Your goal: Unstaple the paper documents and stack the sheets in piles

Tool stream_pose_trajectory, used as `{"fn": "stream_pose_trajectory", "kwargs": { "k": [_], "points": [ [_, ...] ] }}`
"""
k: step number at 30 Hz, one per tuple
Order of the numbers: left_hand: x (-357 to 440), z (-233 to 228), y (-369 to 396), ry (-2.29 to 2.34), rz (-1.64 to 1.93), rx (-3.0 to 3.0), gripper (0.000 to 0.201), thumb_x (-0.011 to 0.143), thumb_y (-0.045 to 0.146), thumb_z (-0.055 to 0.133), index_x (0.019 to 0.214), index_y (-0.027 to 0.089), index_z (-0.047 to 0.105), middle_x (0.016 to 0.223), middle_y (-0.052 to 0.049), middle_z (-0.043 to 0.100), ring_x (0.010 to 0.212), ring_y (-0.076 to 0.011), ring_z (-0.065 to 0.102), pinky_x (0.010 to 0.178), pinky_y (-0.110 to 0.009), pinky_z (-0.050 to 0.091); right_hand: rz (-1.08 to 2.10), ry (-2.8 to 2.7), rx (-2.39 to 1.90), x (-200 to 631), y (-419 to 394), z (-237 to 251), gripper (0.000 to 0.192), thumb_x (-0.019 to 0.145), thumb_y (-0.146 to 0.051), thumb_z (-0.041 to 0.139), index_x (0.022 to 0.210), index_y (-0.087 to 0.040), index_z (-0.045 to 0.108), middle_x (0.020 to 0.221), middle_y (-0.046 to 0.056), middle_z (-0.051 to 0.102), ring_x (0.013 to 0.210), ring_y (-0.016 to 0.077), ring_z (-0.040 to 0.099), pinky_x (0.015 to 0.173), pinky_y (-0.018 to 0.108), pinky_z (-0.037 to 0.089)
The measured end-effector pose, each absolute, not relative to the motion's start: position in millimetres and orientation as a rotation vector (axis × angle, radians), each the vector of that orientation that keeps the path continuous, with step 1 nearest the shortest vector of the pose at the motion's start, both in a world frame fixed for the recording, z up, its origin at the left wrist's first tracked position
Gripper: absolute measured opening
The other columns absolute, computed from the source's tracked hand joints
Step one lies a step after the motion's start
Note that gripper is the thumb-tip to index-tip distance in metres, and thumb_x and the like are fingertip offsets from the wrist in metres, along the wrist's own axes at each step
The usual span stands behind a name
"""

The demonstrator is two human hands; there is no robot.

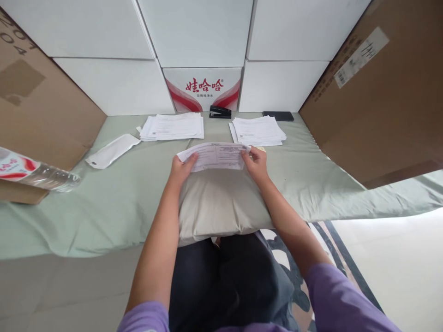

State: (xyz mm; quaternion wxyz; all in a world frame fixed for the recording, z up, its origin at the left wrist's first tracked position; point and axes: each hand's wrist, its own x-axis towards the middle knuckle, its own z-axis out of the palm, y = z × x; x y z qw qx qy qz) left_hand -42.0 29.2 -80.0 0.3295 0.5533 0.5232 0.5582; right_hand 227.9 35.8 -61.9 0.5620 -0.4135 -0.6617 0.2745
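Both hands, left hand [182,168] and right hand [256,163], pinch ends of printed sheets [214,156] above pillow [221,203]; print too small to read; bottle [34,173] cut off at left edge.

The white box [202,90] bears red "娃哈哈" with small "饮用纯净水" beneath. The left carton [31,92] shows partial digits "201" and "04". Print on the sheets is too small to read.
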Motion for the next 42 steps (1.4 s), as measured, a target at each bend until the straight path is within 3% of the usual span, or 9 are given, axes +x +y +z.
{"fn": "stream_pose_trajectory", "kwargs": {
  "k": [8,13,16,20,23,27,34,42],
  "points": [
    [-37.2,-77.3,30.7,1.366,1.359,1.435,0.064,0.074,0.062,0.074,0.115,0.013,0.073,0.119,-0.013,0.075,0.124,-0.0315,0.064,0.110,-0.043,0.049,0.633,-1.542,-1.040,226.1,34.6,-58.8,0.042,0.089,-0.062,0.054,0.083,-0.022,0.067,0.079,0.003,0.063,0.078,0.0193,0.057,0.076,0.033,0.047],
    [-37.3,-80.4,30.4,1.365,1.305,1.399,0.062,0.074,0.060,0.075,0.111,0.011,0.074,0.112,-0.015,0.077,0.119,-0.0332,0.067,0.104,-0.044,0.054,0.579,-1.476,-1.066,226.5,31.3,-49.7,0.050,0.092,-0.066,0.048,0.066,-0.023,0.040,0.066,-0.002,0.038,0.065,0.0142,0.039,0.064,0.028,0.038],
    [-37.1,-82.0,29.9,1.362,1.281,1.373,0.058,0.075,0.056,0.075,0.113,0.012,0.074,0.114,-0.014,0.076,0.114,-0.0321,0.069,0.102,-0.044,0.055,0.579,-1.465,-1.100,226.4,30.9,-46.2,0.051,0.094,-0.065,0.045,0.067,-0.023,0.033,0.067,-0.002,0.032,0.065,0.0137,0.035,0.062,0.028,0.034],
    [-37.2,-83.8,30.2,1.399,1.204,1.321,0.051,0.076,0.052,0.075,0.110,0.015,0.074,0.110,-0.013,0.077,0.108,-0.0318,0.071,0.098,-0.045,0.057,0.598,-1.435,-1.149,226.2,33.9,-47.5,0.046,0.094,-0.055,0.047,0.065,-0.023,0.034,0.065,-0.002,0.031,0.064,0.0131,0.033,0.061,0.028,0.033],
    [-38.6,-85.9,31.3,1.422,1.142,1.302,0.047,0.075,0.053,0.076,0.104,0.016,0.075,0.104,-0.012,0.078,0.104,-0.0331,0.072,0.095,-0.047,0.059,0.647,-1.377,-1.184,227.5,37.5,-51.0,0.036,0.089,-0.046,0.055,0.065,-0.022,0.044,0.061,-0.004,0.033,0.061,0.0120,0.033,0.059,0.028,0.032],
    [-41.8,-87.9,32.5,1.437,1.112,1.288,0.045,0.074,0.054,0.077,0.100,0.016,0.076,0.102,-0.013,0.078,0.099,-0.0337,0.073,0.092,-0.049,0.059,0.746,-1.330,-1.220,231.6,43.8,-56.3,0.026,0.083,-0.044,0.061,0.073,-0.020,0.061,0.056,-0.006,0.040,0.056,0.0111,0.036,0.057,0.027,0.033],
    [-47.8,-90.2,34.2,1.449,1.039,1.253,0.044,0.072,0.051,0.078,0.101,0.017,0.076,0.102,-0.012,0.079,0.098,-0.0320,0.074,0.090,-0.045,0.060,0.762,-1.373,-1.294,240.9,55.2,-64.4,0.020,0.074,-0.038,0.067,0.074,-0.018,0.069,0.060,-0.003,0.058,0.061,0.0132,0.050,0.065,0.029,0.042],
    [-49.5,-93.5,35.8,1.439,1.041,1.255,0.043,0.071,0.048,0.079,0.100,0.017,0.078,0.103,-0.013,0.079,0.096,-0.0335,0.075,0.090,-0.048,0.060,0.633,-1.352,-1.362,246.4,55.0,-58.2,0.016,0.075,-0.032,0.063,0.066,-0.018,0.064,0.052,-0.007,0.040,0.054,0.0102,0.035,0.056,0.027,0.031]
  ]
}}
